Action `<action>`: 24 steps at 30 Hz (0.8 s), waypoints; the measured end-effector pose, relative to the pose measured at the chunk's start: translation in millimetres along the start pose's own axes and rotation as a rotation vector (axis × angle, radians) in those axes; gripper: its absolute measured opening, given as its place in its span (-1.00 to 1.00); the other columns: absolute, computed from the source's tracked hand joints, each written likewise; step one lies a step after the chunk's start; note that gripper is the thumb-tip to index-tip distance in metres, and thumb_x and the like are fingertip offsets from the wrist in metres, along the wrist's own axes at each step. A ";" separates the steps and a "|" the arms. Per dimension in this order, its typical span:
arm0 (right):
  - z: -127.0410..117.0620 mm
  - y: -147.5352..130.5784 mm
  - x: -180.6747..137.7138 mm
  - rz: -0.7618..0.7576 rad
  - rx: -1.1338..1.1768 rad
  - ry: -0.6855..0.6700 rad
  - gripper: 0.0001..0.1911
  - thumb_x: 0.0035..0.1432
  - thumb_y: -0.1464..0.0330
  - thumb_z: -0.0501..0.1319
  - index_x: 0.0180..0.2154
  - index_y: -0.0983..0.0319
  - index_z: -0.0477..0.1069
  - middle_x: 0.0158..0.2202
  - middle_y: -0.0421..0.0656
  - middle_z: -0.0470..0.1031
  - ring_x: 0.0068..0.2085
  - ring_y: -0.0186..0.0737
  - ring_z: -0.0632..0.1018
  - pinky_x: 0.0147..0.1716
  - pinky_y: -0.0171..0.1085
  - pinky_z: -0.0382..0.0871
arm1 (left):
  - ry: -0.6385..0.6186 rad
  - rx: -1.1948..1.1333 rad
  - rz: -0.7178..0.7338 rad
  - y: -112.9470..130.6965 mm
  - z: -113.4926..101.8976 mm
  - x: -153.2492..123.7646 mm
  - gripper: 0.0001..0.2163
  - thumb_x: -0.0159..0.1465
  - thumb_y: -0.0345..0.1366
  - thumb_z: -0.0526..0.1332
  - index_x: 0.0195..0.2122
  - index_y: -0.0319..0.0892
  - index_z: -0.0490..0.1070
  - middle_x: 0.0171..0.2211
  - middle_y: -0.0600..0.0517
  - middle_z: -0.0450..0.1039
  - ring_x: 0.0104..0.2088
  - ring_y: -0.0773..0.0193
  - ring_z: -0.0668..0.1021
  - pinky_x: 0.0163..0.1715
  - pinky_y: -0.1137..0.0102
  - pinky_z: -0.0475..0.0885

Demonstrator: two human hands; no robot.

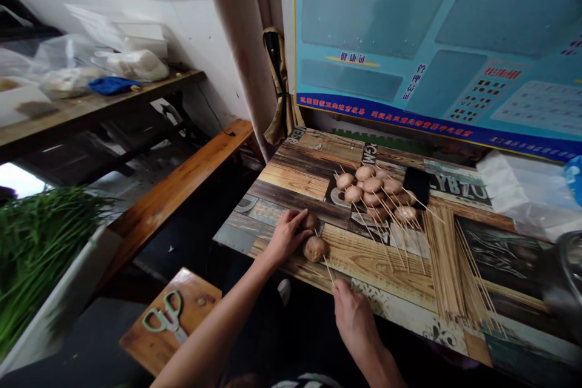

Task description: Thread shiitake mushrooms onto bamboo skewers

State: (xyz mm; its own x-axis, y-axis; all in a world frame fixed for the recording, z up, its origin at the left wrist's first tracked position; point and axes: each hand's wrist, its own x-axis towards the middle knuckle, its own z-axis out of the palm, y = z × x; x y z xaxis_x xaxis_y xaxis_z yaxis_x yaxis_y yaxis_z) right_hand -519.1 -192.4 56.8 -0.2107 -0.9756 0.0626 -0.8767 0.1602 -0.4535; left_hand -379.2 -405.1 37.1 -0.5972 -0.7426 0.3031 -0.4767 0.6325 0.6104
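Note:
My left hand (287, 235) is closed round a brown mushroom (310, 222) at the table's near left edge, its fingers partly covering the cap. Just in front sits a second brown mushroom (316, 249), threaded on a thin wooden skewer (328, 269). The skewer's lower end is pinched in my right hand (354, 314), just over the table's edge. Whether its tip enters the mushroom under my left fingers is hidden. Farther back lies a pile of skewered mushrooms (373, 185), their sticks pointing toward me. Right of the pile, many bare bamboo skewers (448, 267) lie in a loose bundle.
The patterned tabletop (400, 254) meets a blue notice board (364, 79) behind. A plastic bag (518, 188) and a metal pot (564, 282) stand at right. Scissors (167, 317) rest on a wooden stool (195, 291). Green leafy vegetables (45, 242) and a bench (177, 194) are left.

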 end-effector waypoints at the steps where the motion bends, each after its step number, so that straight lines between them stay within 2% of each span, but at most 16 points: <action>1: -0.9 -0.5 3.2 0.004 -0.003 -0.007 -0.62 0.39 0.45 -0.11 -0.38 0.23 0.39 -0.62 -0.16 0.49 -0.58 -0.29 0.56 -0.60 -0.38 0.12 | -0.006 0.004 0.004 0.5 -0.8 0.5 -0.53 0.29 -0.22 0.28 0.22 -0.15 0.36 -0.02 -0.13 0.41 -0.01 0.09 0.49 0.06 0.14 0.45; 6: -2.3 -3.3 11.2 0.033 -0.045 -0.011 -0.67 0.35 0.47 -0.07 -0.39 0.22 0.39 -0.62 -0.16 0.50 -0.56 -0.30 0.57 -0.58 -0.37 0.09 | -0.049 0.012 0.002 4.3 -2.7 4.3 -0.56 0.36 -0.17 0.19 0.24 -0.14 0.35 0.01 -0.14 0.42 0.02 0.08 0.49 0.10 0.10 0.43; 9: -2.4 -1.9 10.3 0.026 -0.093 -0.002 -0.67 0.34 0.48 -0.07 -0.38 0.21 0.40 -0.62 -0.16 0.51 -0.57 -0.28 0.56 -0.58 -0.34 0.07 | -0.026 0.058 -0.018 7.9 0.2 5.0 -0.57 0.38 -0.10 0.17 0.22 -0.13 0.37 -0.01 -0.14 0.43 -0.01 0.08 0.49 0.08 0.11 0.43; 12: -4.9 2.7 9.6 0.001 -0.135 0.011 -0.67 0.31 0.53 -0.07 -0.38 0.21 0.40 -0.58 -0.16 0.54 -0.56 -0.28 0.57 -0.57 -0.32 0.07 | 0.028 0.113 -0.016 12.6 4.7 3.3 -0.60 0.40 -0.15 0.14 0.22 -0.14 0.37 -0.07 -0.13 0.45 -0.08 0.09 0.49 0.02 0.11 0.44; 16: -7.2 8.3 11.6 -0.040 -0.161 0.047 -0.64 0.31 0.55 -0.07 -0.38 0.21 0.42 -0.56 -0.16 0.55 -0.53 -0.29 0.58 -0.55 -0.33 0.10 | 0.030 0.165 0.007 21.5 8.0 -0.6 -0.63 0.43 -0.23 0.09 0.23 -0.09 0.38 -0.07 -0.13 0.42 -0.09 0.11 0.45 -0.01 0.13 0.41; 20: -5.4 12.0 13.5 -0.062 -0.165 0.088 -0.63 0.32 0.53 -0.06 -0.40 0.21 0.44 -0.61 -0.17 0.51 -0.58 -0.29 0.56 -0.57 -0.34 0.09 | 0.027 0.203 0.003 30.2 8.6 -3.8 -0.59 0.40 -0.09 0.11 0.21 -0.09 0.40 -0.01 -0.17 0.35 -0.02 0.03 0.39 0.04 0.05 0.38; 24: -6.4 18.7 15.3 -0.070 -0.166 0.139 -0.62 0.33 0.52 -0.08 -0.31 0.21 0.50 -0.54 -0.14 0.57 -0.53 -0.28 0.58 -0.54 -0.36 0.17 | 0.047 0.193 0.015 31.9 10.7 -5.7 -0.58 0.40 -0.06 0.10 0.22 -0.07 0.38 0.03 -0.17 0.32 0.01 0.04 0.39 0.07 0.04 0.37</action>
State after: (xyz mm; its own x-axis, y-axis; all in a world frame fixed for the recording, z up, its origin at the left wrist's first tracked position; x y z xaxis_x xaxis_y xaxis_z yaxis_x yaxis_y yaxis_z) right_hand -541.6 -203.4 55.0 -0.1947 -0.9568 0.2159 -0.9478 0.1269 -0.2924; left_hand -397.9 -378.3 47.0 -0.5767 -0.7394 0.3474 -0.5854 0.6706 0.4556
